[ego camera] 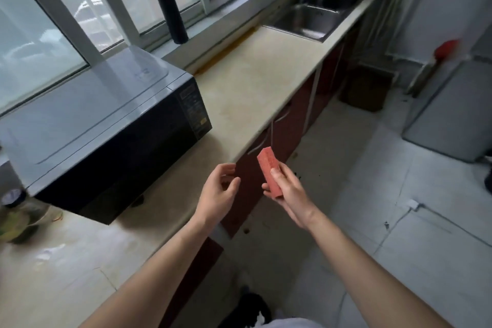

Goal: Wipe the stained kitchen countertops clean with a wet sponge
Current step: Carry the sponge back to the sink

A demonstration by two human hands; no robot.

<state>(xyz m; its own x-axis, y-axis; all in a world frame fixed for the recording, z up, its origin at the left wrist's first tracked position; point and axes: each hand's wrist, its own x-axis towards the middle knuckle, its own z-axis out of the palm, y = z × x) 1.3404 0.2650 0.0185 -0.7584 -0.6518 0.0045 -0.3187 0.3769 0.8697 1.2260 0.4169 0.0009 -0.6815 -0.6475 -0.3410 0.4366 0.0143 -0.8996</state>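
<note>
**Sponge in right hand, just off counter edge**

One long beige countertop (pixel 255 88), smooth with faint yellowish stains. A bare stretch lies between the microwave and the sink, and the front edge is straight. One boxy microwave (pixel 106 125) sits on it at left, with a glossy black front and grey top. One steel sink (pixel 311 17) at the far end looks like two basins. One black cylinder (pixel 169 8) stands upright on the windowsill.

Two hands. The left hand (pixel 217 194) is loosely curled and holds nothing, at the counter's front edge. The right hand (pixel 288 194) grips one pinkish-red sponge (pixel 267 168), a porous rectangular block. The sponge is tilted, in the air before the dark red cabinet doors (pixel 290 128), clear of the counter.
</note>
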